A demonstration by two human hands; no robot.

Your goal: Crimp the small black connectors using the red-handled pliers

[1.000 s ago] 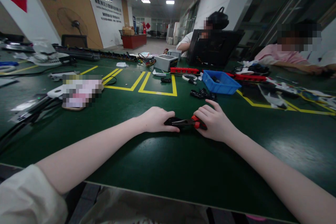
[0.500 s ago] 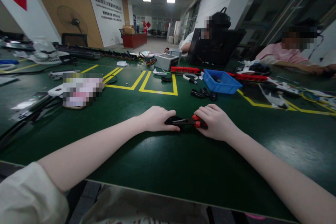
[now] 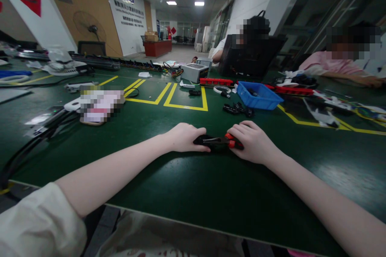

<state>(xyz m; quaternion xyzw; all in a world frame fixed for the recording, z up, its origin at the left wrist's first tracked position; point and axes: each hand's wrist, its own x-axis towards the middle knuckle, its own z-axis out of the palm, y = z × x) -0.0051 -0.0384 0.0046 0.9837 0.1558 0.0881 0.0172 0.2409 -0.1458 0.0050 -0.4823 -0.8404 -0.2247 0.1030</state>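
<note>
Over the green table (image 3: 193, 184), my left hand (image 3: 185, 137) is closed around a small black part (image 3: 202, 140), whose exact shape is hard to make out. My right hand (image 3: 251, 141) grips pliers with red handles (image 3: 231, 141). The metal jaws of the pliers reach left to the black part between my left thumb and fingers. Beyond my right hand lie several small black pieces (image 3: 238, 109), beside a blue bin (image 3: 259, 97) with a dark item inside.
A phone (image 3: 101, 108) and black cables (image 3: 36, 140) lie on the left. Farther back are a grey metal box (image 3: 194, 72), red strips (image 3: 216, 82) and a white coiled cable (image 3: 222, 88). Two people sit across the table, one behind a black chair (image 3: 249, 56).
The whole view has shifted slightly, so things appear a little farther right. Both hands keep their hold on the black part and the pliers.
</note>
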